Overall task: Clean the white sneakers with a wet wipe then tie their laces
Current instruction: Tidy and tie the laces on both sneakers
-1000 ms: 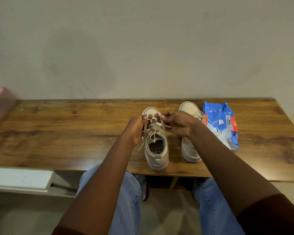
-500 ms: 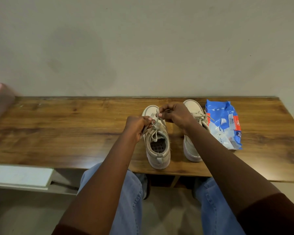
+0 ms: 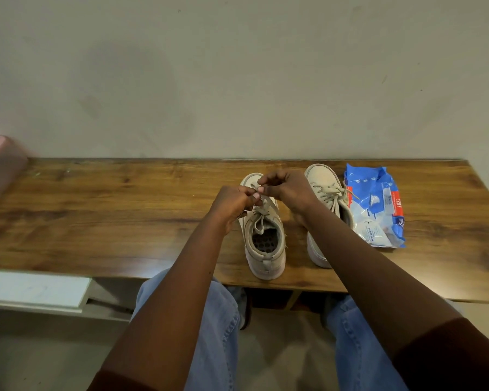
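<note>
While laces (image 3: pixel 261 222) in fingers (image 3: pixel 254 195), pack (image 3: pixel 378 198) beside sneaker (image 3: pixel 322 176)

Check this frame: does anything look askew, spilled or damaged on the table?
Nothing is spilled or damaged. The wipes pack is crumpled and lies slightly askew beside one sneaker. The left hand and right hand pinch the other sneaker's laces.

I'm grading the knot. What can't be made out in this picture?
Head view only.
Knot in the left sneaker's laces: covered by left hand and right hand.
Heel of the right sneaker: behind the right forearm.
Wipes pack fine print: too small.
Pink object: cut by left edge.
</note>
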